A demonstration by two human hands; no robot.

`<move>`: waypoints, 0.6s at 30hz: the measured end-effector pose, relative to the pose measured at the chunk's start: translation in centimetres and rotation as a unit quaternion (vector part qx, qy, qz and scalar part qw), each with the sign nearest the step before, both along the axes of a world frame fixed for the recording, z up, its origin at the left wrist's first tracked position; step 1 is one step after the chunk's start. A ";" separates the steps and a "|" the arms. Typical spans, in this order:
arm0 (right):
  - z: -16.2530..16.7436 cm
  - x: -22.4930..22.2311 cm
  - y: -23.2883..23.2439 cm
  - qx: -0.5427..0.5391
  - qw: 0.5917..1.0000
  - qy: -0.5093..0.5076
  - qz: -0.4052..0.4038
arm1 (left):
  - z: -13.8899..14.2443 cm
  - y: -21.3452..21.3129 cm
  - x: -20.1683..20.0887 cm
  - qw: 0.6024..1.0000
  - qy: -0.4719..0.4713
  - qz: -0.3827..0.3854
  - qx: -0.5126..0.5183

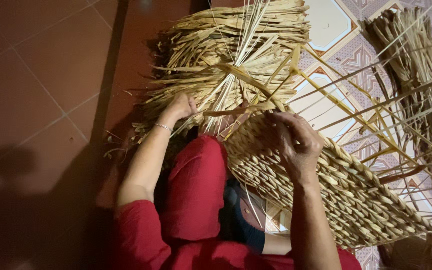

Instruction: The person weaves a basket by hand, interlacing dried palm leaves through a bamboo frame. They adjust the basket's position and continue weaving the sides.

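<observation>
A woven straw mat (336, 190) is held over the lap, to the right. Its edge is pinched by the right hand (293, 142). Loose straw strands (226, 95) are gripped by the curled fingers of the left hand (181, 107), near a far straw pile (226, 45).

The woven mat (336, 195) lay across the knee (196, 185). The big straw pile (226, 55) sat behind it. Another straw bundle (411, 55) lay far off to the right, on the floor (31, 85).

bare red floor (31, 75) left, straw bundle (231, 50) ahead, loose strands (376, 100) right
</observation>
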State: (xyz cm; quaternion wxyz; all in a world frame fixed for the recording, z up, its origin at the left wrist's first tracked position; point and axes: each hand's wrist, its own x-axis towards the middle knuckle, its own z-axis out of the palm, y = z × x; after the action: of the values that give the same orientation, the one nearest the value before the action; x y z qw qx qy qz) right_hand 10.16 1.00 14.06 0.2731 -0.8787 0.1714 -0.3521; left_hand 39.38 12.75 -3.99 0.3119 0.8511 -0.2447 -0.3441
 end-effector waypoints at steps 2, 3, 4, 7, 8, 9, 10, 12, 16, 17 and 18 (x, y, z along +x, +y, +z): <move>0.3 -0.2 0.1 0.007 1.000 0.007 0.000 | -0.1 0.2 0.0 0.998 0.020 -0.021 -0.061; 0.4 -0.2 0.1 0.006 1.000 0.011 -0.001 | -0.4 0.3 0.1 0.996 0.025 -0.030 -0.083; 0.5 -0.3 0.1 0.005 1.000 0.014 -0.003 | -0.7 0.5 0.2 0.996 0.019 -0.039 -0.080; 0.0 0.5 0.3 0.030 0.999 0.018 0.000 | -2.1 1.8 1.5 0.996 -0.005 -0.055 -0.074; -0.3 0.9 0.3 0.017 1.000 0.017 0.003 | -2.5 2.6 1.9 0.996 -0.019 -0.056 -0.066; -0.6 1.0 0.2 0.006 1.000 0.014 0.006 | -2.5 3.4 2.0 0.996 -0.031 -0.054 -0.062; -0.8 1.1 0.0 -0.006 1.000 0.011 0.009 | -2.5 4.4 2.1 0.997 -0.052 -0.048 -0.044; -1.3 0.7 -0.3 0.001 1.000 0.011 0.010 | -2.8 6.5 1.9 0.996 -0.085 -0.033 -0.006; -1.8 -1.1 -1.3 -0.014 1.000 0.007 0.000 | -2.2 12.2 0.1 0.988 0.023 0.060 0.138; -2.4 -0.6 -1.1 -0.053 0.999 0.007 -0.009 | -2.3 14.4 0.1 0.991 -0.057 0.022 0.121; -3.0 0.2 -1.1 -0.092 0.996 0.007 -0.017 | -2.4 16.3 0.0 0.985 -0.135 -0.018 0.103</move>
State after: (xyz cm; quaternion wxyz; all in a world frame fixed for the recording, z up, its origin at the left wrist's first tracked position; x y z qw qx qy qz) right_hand 10.33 -0.08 11.09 0.1843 -0.8994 0.1551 -0.3648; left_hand 39.42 29.09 -6.41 0.1803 0.9128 -0.2630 -0.2551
